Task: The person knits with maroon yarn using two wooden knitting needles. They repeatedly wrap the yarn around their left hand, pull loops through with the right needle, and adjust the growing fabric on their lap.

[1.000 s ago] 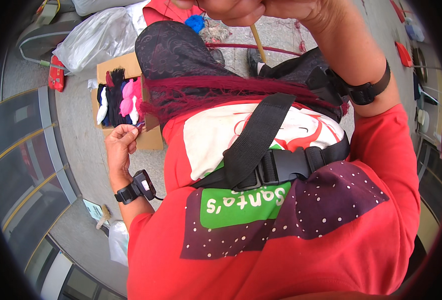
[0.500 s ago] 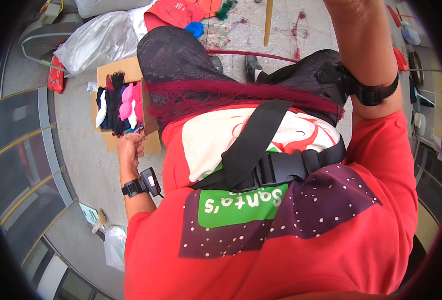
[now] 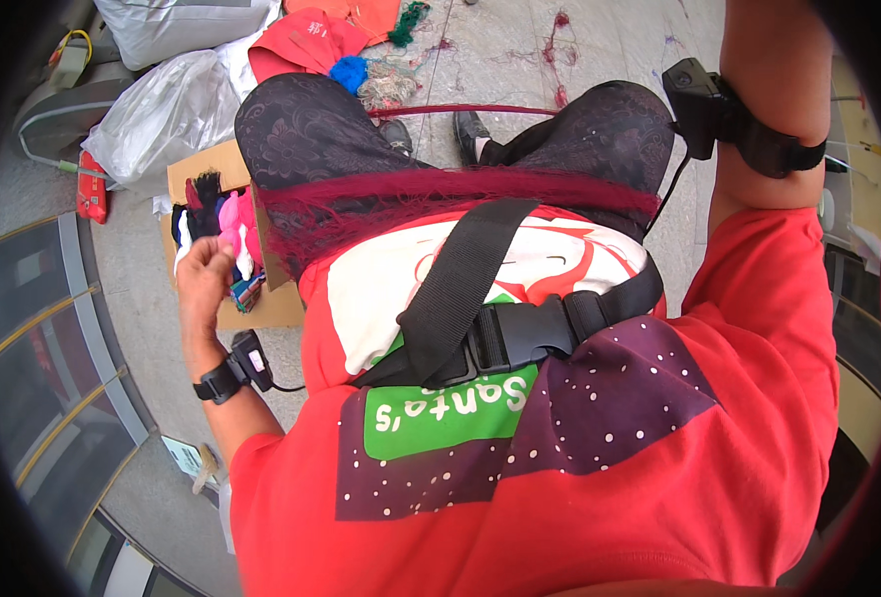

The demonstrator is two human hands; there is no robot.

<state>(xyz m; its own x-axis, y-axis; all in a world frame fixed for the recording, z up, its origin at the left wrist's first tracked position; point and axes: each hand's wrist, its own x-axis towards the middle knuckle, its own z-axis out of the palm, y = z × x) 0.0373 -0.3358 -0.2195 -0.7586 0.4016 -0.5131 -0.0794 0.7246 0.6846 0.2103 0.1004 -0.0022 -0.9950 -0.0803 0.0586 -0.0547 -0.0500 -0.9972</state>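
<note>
My left hand [image 3: 204, 269] is over the left side of an open cardboard box [image 3: 202, 161], fingers curled beside pink yarn [image 3: 231, 214] and white yarn; whatever is in its fingertips is unclear. The box also holds black yarn [image 3: 202, 204] and blue-striped bundles [image 3: 246, 294]. Long maroon strands [image 3: 480, 184] lie across my lap, with a thinner red strand [image 3: 460, 108] stretched beyond them between my knees. My right arm is raised out past the upper right edge, so that hand is hidden from me.
Plastic bags [image 3: 172, 124], red cloths [image 3: 301, 45], a blue yarn ball [image 3: 348, 73], green tangled yarn [image 3: 406, 25] and scattered threads [image 3: 560, 60] lie on the floor ahead. A red object [image 3: 92, 186] is at the left, near glass-panelled frames [image 3: 32, 308].
My right arm has risen further, taking its hand out of view. My left hand has moved up and left over the box, now showing blue-striped bundles below it. The wooden stick has left view.
</note>
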